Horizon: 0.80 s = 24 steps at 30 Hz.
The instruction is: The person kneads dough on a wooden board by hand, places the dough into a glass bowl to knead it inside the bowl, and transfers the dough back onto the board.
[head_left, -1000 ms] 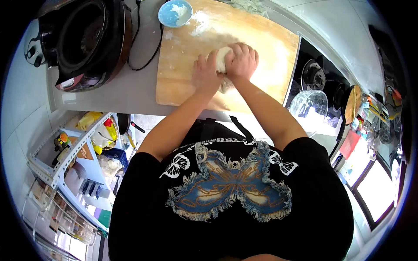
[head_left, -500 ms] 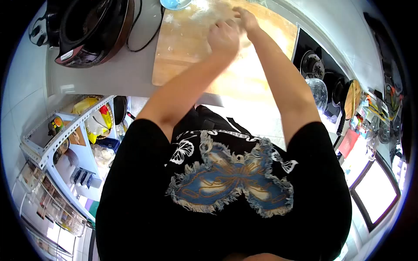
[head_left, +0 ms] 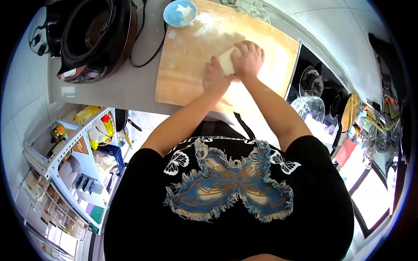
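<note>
L hand (head_left: 215, 79), R hand (head_left: 249, 61), dough (head_left: 226, 62) visible again btwn (barely ½s ago)

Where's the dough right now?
In the head view, the dough is in the upper middle, on the wooden board, between the left hand and the right hand.

A pale tiled wall (head_left: 32, 104) edges the grey bench (head_left: 139, 85); a white perforated shelf frame (head_left: 72, 148) stands below left, and a dark-framed opening, probably a window (head_left: 370, 200), glares white at lower right.
</note>
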{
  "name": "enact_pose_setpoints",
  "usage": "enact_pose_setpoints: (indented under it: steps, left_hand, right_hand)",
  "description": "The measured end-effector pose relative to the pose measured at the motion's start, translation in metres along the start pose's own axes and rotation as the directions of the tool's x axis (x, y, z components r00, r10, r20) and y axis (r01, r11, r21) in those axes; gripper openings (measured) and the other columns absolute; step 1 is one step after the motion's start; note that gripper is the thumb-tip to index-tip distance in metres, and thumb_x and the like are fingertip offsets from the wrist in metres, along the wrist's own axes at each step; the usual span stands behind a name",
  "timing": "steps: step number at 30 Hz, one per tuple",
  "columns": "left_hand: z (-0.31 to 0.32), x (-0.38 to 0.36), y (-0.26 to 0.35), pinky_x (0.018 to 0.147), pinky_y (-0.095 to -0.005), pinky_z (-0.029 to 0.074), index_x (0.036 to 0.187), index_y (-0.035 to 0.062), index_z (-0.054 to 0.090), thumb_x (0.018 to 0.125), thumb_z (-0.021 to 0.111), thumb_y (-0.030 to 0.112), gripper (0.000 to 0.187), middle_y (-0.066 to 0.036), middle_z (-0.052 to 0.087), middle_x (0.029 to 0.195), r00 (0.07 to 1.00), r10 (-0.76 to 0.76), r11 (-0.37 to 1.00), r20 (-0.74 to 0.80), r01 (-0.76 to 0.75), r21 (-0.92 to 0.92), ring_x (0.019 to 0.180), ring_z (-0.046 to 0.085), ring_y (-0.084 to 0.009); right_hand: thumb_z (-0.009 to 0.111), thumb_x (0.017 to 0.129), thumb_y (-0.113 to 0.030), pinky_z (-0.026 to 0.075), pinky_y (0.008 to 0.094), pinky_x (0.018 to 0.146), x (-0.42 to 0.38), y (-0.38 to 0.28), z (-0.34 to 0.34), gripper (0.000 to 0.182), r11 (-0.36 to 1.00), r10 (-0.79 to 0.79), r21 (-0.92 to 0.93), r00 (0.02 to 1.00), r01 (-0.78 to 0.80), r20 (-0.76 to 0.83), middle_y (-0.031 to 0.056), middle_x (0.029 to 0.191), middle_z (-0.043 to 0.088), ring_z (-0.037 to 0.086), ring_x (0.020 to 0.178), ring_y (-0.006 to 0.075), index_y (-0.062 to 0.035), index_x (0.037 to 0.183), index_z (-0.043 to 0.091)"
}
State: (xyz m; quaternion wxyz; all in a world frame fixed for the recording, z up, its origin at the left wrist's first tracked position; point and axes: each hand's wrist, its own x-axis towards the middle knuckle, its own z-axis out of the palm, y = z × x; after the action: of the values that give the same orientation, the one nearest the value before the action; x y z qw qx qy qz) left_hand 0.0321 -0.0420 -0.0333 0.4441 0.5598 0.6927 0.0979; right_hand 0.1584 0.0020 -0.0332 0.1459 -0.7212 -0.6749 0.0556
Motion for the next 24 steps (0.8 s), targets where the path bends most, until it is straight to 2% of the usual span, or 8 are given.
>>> enact_pose_setpoints:
  steps: [8,10,13,15,16,18,20,24]
  left_hand:
    - [-0.047,0.091,0.036,0.088,-0.0458,0.056,0.141,0.0007,0.038,0.078,0.078,0.056,0.093,-0.018,0.069,0.115,0.974,-0.223,0.968,0.044,0.216,0.125,0.107,0.069,-0.0353]
    - [-0.048,0.111,0.026,0.082,-0.0412,0.058,0.137,-0.0023,0.043,0.079,0.076,0.057,0.09,-0.017,0.071,0.11,0.998,0.047,0.984,0.033,-0.052,0.169,0.102,0.071,-0.031]
    - [-0.089,0.088,0.077,0.076,-0.0389,0.059,0.119,-0.0007,0.061,0.092,0.068,0.033,0.043,-0.012,0.072,0.108,0.954,-0.099,0.991,0.281,0.068,0.116,0.098,0.072,-0.0275]
    - [-0.049,0.06,0.079,0.08,-0.0401,0.057,0.12,-0.0007,0.061,0.093,0.066,0.029,0.041,-0.015,0.07,0.111,0.991,0.007,0.966,0.132,-0.041,0.254,0.102,0.07,-0.0298]
    - [-0.037,0.035,0.082,0.084,-0.0398,0.055,0.126,-0.0008,0.055,0.088,0.069,0.035,0.054,-0.016,0.067,0.114,0.992,0.119,0.916,0.045,-0.127,0.382,0.105,0.067,-0.03]
    - [-0.021,-0.03,0.085,0.093,-0.0379,0.051,0.142,-0.0013,0.038,0.075,0.08,0.058,0.099,-0.018,0.062,0.12,0.944,0.324,0.749,-0.063,-0.215,0.627,0.112,0.061,-0.0284]
    - [-0.029,-0.072,0.062,0.101,-0.0432,0.046,0.144,-0.0002,0.033,0.074,0.081,0.057,0.103,-0.024,0.051,0.13,0.912,0.409,0.886,0.002,-0.398,0.236,0.121,0.052,-0.0355]
    - [0.011,-0.062,0.001,0.106,-0.0453,0.041,0.145,0.0014,0.032,0.073,0.082,0.053,0.102,-0.024,0.048,0.129,0.873,0.386,0.903,-0.297,-0.294,0.312,0.121,0.049,-0.038]
  right_hand:
    - [0.054,0.09,-0.04,0.043,0.0465,0.1,0.103,-0.015,0.036,0.033,0.951,0.27,-0.179,0.959,-0.252,0.084,0.0063,0.113,0.07,0.061,0.11,0.0308,-0.022,0.108,0.075]
    - [0.052,0.091,-0.042,0.045,0.0463,0.098,0.119,-0.004,0.052,0.036,0.946,0.293,-0.167,0.953,-0.277,0.079,0.0066,0.119,0.069,0.061,0.114,0.0324,-0.0232,0.113,0.074]
    - [0.054,0.09,-0.046,0.044,0.0439,0.101,0.131,0.009,0.025,0.042,0.893,0.254,0.191,0.806,-0.408,0.535,0.0061,0.128,0.068,0.061,0.116,0.0297,-0.0241,0.122,0.072]
    - [0.056,0.089,-0.046,0.044,0.0417,0.1,0.119,0.025,0.013,0.043,0.795,0.225,0.375,0.806,-0.476,0.547,0.0061,0.119,0.071,0.063,0.108,0.0258,-0.0233,0.123,0.072]
    - [0.058,0.088,-0.047,0.045,0.0395,0.1,0.117,0.029,0.008,0.045,0.658,0.192,0.54,0.81,-0.525,0.554,0.006,0.111,0.074,0.065,0.1,0.022,-0.0225,0.123,0.072]
    - [0.057,0.091,-0.046,0.042,0.0406,0.106,0.079,0.014,-0.044,0.045,0.906,0.297,0.053,0.721,-0.419,0.626,0.0128,0.125,0.068,0.061,0.11,0.0246,-0.0196,0.123,0.073]
    - [0.062,0.087,-0.043,0.041,0.047,0.109,0.008,0.019,-0.054,0.033,0.991,0.132,-0.04,0.969,-0.126,0.211,0.0083,0.133,0.062,0.052,0.126,0.0353,-0.0253,0.11,0.077]
    - [0.066,0.08,-0.029,0.024,0.0638,0.116,-0.066,0.02,-0.044,0.033,0.995,-0.097,0.026,0.993,0.099,-0.073,0.0129,0.136,0.054,0.038,0.139,0.041,-0.021,0.112,0.074]
